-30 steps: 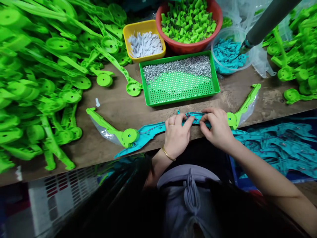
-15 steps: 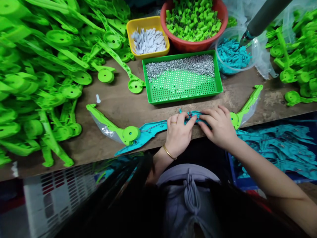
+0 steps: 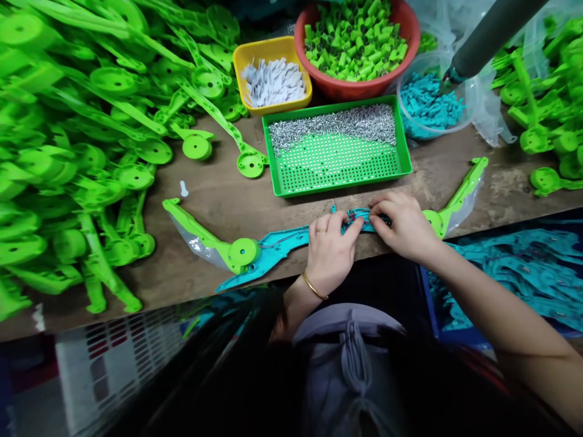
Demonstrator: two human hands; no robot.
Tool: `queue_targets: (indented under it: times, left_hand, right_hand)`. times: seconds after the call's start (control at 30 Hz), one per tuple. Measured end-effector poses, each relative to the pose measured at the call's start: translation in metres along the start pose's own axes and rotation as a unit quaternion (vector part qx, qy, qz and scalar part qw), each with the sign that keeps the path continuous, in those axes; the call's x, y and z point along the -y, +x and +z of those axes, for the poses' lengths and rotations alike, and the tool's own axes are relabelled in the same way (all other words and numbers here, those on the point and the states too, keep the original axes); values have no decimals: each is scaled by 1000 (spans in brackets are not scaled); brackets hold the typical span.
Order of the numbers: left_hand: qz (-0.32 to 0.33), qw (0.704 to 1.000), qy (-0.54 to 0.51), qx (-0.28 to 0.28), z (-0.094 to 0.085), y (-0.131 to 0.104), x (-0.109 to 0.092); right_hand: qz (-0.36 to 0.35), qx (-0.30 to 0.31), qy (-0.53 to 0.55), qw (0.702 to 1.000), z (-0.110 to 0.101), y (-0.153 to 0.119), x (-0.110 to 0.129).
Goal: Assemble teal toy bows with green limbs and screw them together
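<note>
A blue plastic toy bow body [image 3: 285, 243] lies along the table's front edge, its inner side facing up. Green limbs stand out at its left end [image 3: 243, 252] and right end [image 3: 460, 197], each with clear plastic along it. Over the body's middle, my left hand [image 3: 331, 249] is closed, thumb and fingers gripping the blue part. Thin dark and reddish strands show between my hands. My right hand [image 3: 403, 224] is pinched at the body just right of centre; whatever its fingertips hold is hidden.
Behind the bow sits a green tray [image 3: 339, 167] of small screws. Beyond it stand a yellow bin [image 3: 273, 109] of pale pieces, a red bowl [image 3: 357, 90] of green parts and a clear tub [image 3: 432, 124] of blue pieces under a hanging screwdriver [image 3: 487, 42]. Green limbs [image 3: 113, 79] are heaped left.
My right hand's fingers have drawn together from a spread pose into a pinch, shifting slightly right. My left hand stays on the bow's middle. The whole view has shifted a little.
</note>
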State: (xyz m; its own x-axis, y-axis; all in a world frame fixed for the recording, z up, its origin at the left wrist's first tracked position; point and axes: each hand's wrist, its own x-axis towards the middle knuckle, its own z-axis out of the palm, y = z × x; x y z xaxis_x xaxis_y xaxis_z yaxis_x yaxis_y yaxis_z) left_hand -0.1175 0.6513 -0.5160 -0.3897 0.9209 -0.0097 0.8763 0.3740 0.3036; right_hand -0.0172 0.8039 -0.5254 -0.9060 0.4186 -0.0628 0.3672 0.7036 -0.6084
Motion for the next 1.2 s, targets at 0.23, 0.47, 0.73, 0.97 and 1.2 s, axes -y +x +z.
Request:
queue_targets:
  times: [0.23, 0.47, 0.73, 0.97, 1.2]
  left_hand:
    - [-10, 1000, 9, 14, -2, 0, -2]
    - [-9, 999, -25, -18, 0, 0, 0]
    - [-46, 996, -68, -42, 0, 3, -3]
    - [-59, 992, -102, -47, -2, 5, -2]
    - [-10, 985, -152, -82, -3, 2, 10]
  right_hand:
    - [1, -1, -92, 996, 2, 5, 4]
    - [-40, -68, -77, 994, 2, -17, 2]
    - [-132, -48, -119, 983, -1, -22, 1]
    - [-166, -1, -66, 984, -4, 0, -7]
    - [-121, -33, -126, 984, 6, 3, 5]
